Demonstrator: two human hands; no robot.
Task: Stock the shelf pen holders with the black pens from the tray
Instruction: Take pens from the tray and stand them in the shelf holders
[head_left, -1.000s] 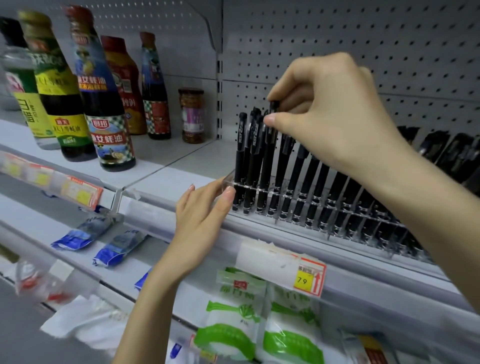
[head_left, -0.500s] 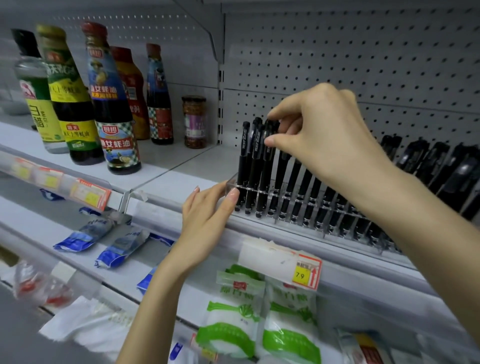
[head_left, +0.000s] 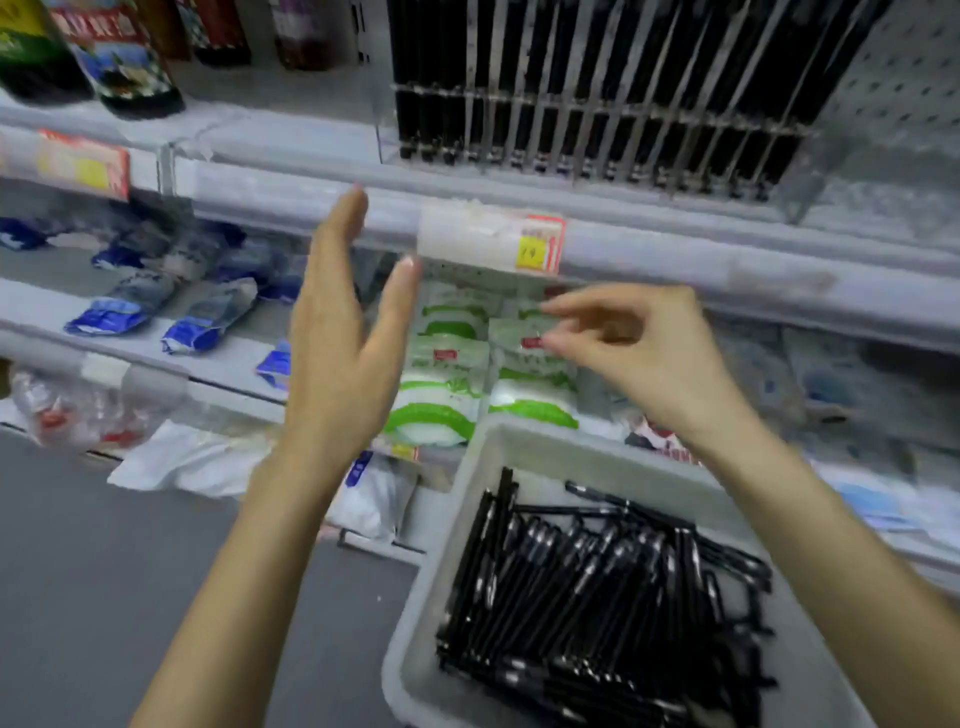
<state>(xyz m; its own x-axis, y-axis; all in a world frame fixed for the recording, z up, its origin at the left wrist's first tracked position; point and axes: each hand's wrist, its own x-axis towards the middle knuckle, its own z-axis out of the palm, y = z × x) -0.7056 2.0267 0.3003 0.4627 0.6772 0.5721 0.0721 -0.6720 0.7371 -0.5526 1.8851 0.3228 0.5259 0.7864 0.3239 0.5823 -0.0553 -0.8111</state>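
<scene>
A grey tray (head_left: 470, 525) at the lower right holds a heap of black pens (head_left: 597, 587). On the shelf above, the clear pen holder (head_left: 597, 119) stands packed with upright black pens. My left hand (head_left: 343, 338) hangs in the air below the shelf edge, fingers straight and spread, holding nothing. My right hand (head_left: 634, 353) hovers above the tray's far rim with fingers loosely bent and thumb near the fingertips; nothing shows between them.
Sauce bottles (head_left: 124, 62) stand on the upper shelf at left. A price tag (head_left: 535, 244) hangs on the shelf rail. White-and-green bags (head_left: 447, 384) and blue packets (head_left: 119, 312) fill the lower shelves. Grey floor lies at lower left.
My right hand has let go of the pen in the holder and dropped down toward the tray. My left hand has come off the holder's corner. The view has tilted downward.
</scene>
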